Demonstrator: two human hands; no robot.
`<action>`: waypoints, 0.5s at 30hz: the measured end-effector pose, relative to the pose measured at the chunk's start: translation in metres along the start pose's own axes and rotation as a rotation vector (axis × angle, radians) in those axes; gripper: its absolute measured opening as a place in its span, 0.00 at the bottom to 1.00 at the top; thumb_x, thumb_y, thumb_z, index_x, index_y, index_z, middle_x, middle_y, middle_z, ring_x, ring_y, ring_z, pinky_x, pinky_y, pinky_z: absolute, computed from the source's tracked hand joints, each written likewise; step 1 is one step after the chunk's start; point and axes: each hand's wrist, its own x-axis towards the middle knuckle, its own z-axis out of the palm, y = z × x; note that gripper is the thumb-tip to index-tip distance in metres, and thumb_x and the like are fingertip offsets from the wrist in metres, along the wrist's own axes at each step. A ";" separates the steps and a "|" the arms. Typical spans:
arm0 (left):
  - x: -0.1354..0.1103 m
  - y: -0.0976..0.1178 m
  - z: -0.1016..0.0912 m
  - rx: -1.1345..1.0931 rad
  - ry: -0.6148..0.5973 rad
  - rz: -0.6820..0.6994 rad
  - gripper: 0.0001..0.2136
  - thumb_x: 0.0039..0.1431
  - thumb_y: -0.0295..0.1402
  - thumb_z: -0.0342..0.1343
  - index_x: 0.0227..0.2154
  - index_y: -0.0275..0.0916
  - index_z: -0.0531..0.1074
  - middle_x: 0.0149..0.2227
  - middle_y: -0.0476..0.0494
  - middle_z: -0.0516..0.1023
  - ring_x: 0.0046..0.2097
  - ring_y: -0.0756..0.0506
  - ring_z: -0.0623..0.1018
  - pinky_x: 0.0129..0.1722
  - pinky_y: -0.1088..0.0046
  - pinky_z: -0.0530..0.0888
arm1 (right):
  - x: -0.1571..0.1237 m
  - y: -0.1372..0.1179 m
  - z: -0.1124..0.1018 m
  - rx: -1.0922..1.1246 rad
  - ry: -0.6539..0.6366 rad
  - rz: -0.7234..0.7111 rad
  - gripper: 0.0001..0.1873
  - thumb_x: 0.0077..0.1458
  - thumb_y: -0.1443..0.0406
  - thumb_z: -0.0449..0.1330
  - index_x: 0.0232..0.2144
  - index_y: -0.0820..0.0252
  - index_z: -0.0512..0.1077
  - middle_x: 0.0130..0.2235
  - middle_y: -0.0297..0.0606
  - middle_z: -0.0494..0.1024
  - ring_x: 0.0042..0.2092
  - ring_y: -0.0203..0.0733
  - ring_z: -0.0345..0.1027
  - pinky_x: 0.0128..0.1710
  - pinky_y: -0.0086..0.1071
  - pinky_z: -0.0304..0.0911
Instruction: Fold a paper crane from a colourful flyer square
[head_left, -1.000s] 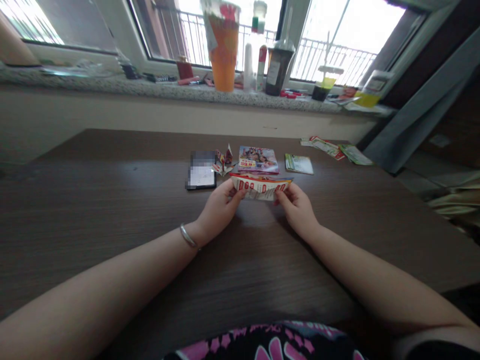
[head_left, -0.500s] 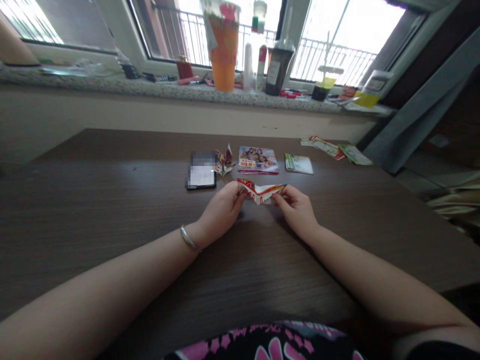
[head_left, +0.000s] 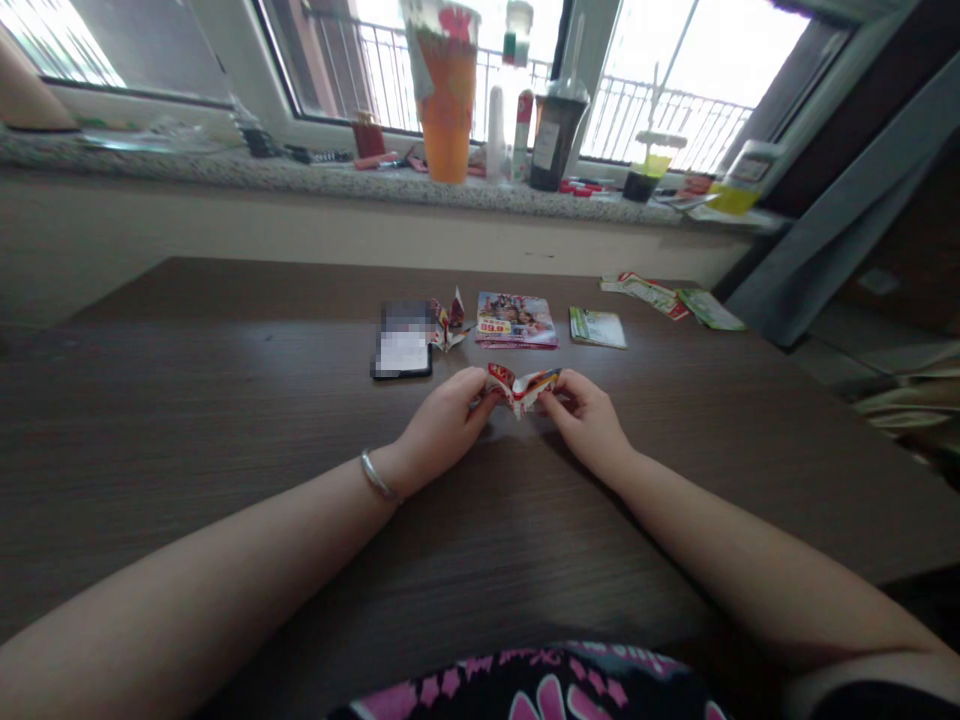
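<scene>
Between my two hands is a folded piece of printed paper [head_left: 519, 391], red, white and yellow, bent into a V with its middle lowest. My left hand [head_left: 450, 405] pinches its left end, thumb toward me; a silver bangle circles that wrist. The right end is pinched by my right hand [head_left: 587, 408]. Just beyond my left hand stands a folded paper crane [head_left: 450, 322], beside a dark-framed phone or tablet [head_left: 403, 345] with a blurred screen. A stack of colourful printed paper squares [head_left: 517, 318] lies beyond the held paper.
A smaller green-and-white paper stack [head_left: 598, 327] and loose paper strips [head_left: 652, 293] lie at the table's [head_left: 300, 420] far right. On the stone windowsill [head_left: 315, 178] stand a tall orange cup [head_left: 446, 100], a dark drink cup [head_left: 556, 135] and several bottles.
My hands have come slightly closer together. The paper between them is bent into a sharper V, its middle a little lower.
</scene>
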 end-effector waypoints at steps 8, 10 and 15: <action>0.001 0.000 0.000 -0.030 0.068 0.004 0.04 0.63 0.30 0.49 0.35 0.38 0.68 0.36 0.46 0.73 0.38 0.48 0.72 0.39 0.71 0.71 | -0.001 0.010 0.002 0.064 0.011 0.085 0.08 0.56 0.59 0.57 0.34 0.58 0.71 0.32 0.36 0.75 0.32 0.38 0.68 0.34 0.34 0.66; 0.000 0.001 0.001 -0.061 0.079 0.005 0.04 0.62 0.30 0.50 0.38 0.38 0.68 0.37 0.46 0.73 0.38 0.48 0.73 0.39 0.71 0.72 | 0.000 0.011 0.003 0.083 0.030 0.096 0.08 0.56 0.60 0.57 0.35 0.58 0.70 0.33 0.36 0.75 0.31 0.38 0.68 0.34 0.34 0.67; 0.001 0.000 0.002 -0.078 0.112 0.039 0.11 0.61 0.28 0.51 0.47 0.38 0.65 0.45 0.41 0.74 0.46 0.46 0.74 0.47 0.67 0.73 | -0.001 0.011 0.002 0.084 0.044 0.104 0.07 0.55 0.61 0.57 0.35 0.57 0.70 0.34 0.36 0.76 0.33 0.38 0.69 0.35 0.34 0.67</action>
